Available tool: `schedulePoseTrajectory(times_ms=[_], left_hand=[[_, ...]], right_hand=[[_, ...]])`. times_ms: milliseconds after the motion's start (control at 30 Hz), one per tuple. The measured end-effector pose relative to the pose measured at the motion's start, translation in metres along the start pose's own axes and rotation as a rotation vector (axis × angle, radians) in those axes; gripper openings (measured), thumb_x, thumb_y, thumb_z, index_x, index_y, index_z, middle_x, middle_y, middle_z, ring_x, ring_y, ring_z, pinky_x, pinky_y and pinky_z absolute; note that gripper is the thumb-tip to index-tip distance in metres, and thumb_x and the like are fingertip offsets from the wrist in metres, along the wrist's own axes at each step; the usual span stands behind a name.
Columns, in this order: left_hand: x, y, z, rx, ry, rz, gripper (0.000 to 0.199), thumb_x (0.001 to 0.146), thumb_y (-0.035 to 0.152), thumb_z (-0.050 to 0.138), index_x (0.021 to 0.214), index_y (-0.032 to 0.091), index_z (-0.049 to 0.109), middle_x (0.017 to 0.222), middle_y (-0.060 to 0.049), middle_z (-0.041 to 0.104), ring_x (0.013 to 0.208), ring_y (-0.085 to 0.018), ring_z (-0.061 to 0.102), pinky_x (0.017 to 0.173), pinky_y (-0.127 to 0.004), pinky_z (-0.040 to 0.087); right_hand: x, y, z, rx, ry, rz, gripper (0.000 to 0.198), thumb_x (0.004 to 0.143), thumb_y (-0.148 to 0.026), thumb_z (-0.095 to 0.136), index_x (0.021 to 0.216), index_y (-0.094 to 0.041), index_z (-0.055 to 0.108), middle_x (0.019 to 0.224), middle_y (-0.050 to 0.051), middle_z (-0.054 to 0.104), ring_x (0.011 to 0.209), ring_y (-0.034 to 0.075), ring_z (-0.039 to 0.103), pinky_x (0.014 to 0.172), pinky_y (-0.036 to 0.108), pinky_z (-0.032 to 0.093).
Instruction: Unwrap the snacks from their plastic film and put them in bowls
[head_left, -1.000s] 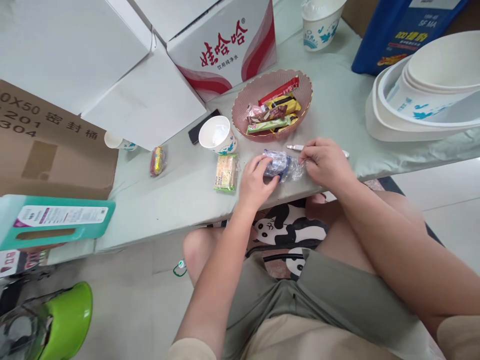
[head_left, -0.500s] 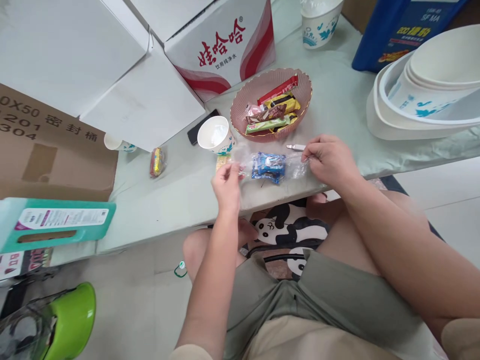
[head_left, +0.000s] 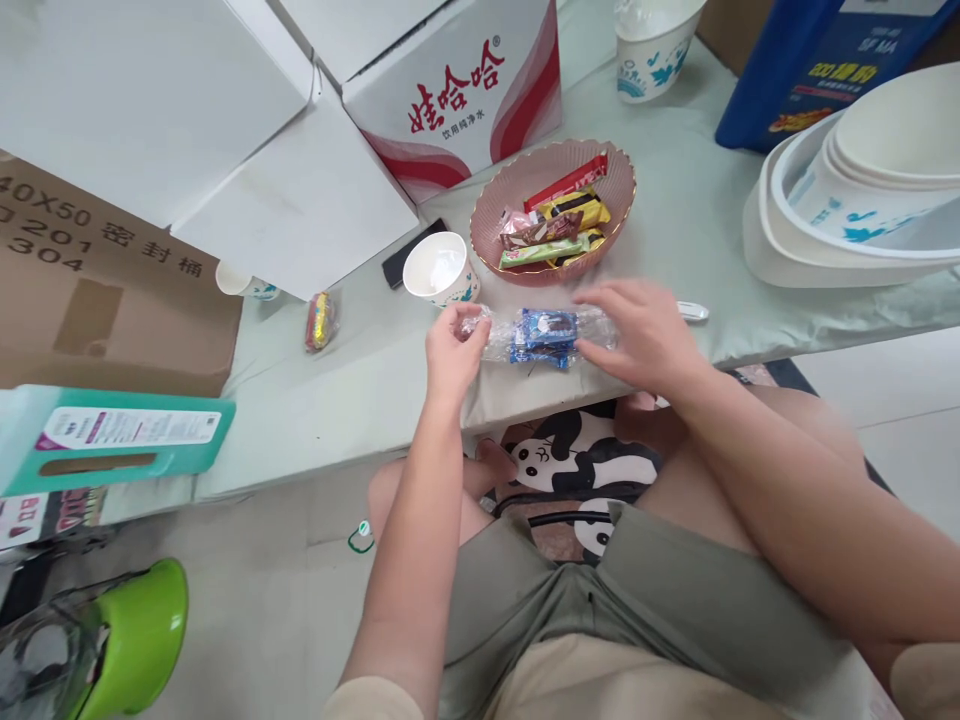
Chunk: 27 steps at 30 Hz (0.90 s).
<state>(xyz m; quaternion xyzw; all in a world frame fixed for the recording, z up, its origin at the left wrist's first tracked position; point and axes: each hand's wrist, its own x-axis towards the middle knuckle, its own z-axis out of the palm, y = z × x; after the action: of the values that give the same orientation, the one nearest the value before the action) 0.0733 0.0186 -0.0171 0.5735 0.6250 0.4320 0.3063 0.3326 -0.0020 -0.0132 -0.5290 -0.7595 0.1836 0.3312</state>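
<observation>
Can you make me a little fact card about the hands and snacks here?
Left hand: pinching one end of the clear wrap
Right hand: spread open at the wrap's other end; touching unclear
Between the hands: blue packets, apparently inside the wrap
Bowl: pink, gold-edged, holding snack bars
Nearest cup: white, beside the bowl

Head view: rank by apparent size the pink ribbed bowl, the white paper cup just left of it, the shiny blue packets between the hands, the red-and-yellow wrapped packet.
Largest: pink bowl
Paper cup and blue packets, too alike to rank
Smallest: red-and-yellow packet
</observation>
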Motion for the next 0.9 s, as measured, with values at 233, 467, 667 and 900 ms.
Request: schedulePoseTrajectory(times_ms=[233,467,667,900], left_hand=[[-0.006,-0.008,-0.025,-0.040,0.106,-0.058,0.033,0.077,0.044,0.082,0.094,0.021,0.065,0.077,0.003,0.058,0.051,-0.006,0.043,0.048,-0.024,0.036],[-0.013,0.004,-0.042,0.570,0.390,0.212,0.007,0.088,0.026,0.072,0.086,0.023,0.066,0.078,-0.002,0.056,0.071,-0.018,0.051,0.074,-0.039,0.045],[-0.041,0.046,0.023,0.544,-0.144,0.574,0.021,0.092,0.024,0.060,0.112,0.020,0.066,0.114,-0.009,0.070,0.108,-0.024,0.065,0.097,-0.041,0.051],[-0.020,0.049,0.045,0.764,-0.475,0.442,0.061,0.082,0.023,0.071,0.141,0.020,0.055,0.131,-0.012,0.069,0.128,-0.034,0.059,0.116,-0.054,0.033]], right_hand=[[0.009,-0.002,0.004,-0.120,0.036,0.131,0.031,0.098,-0.034,0.044,0.101,-0.023,0.073,0.101,0.011,0.077,0.100,0.030,0.068,0.085,0.042,0.043],[0.021,0.006,-0.008,-0.148,0.112,0.317,0.033,0.099,-0.035,0.043,0.116,-0.025,0.069,0.112,0.012,0.075,0.098,0.031,0.068,0.084,0.041,0.044],[0.021,0.002,-0.008,-0.201,0.218,0.295,0.035,0.093,-0.021,0.048,0.121,-0.024,0.067,0.127,0.014,0.068,0.111,0.034,0.064,0.094,0.048,0.046],[0.011,0.002,0.011,-0.025,-0.125,0.005,0.038,0.091,-0.017,0.043,0.117,-0.021,0.070,0.116,0.013,0.073,0.105,0.029,0.067,0.090,0.040,0.049]])
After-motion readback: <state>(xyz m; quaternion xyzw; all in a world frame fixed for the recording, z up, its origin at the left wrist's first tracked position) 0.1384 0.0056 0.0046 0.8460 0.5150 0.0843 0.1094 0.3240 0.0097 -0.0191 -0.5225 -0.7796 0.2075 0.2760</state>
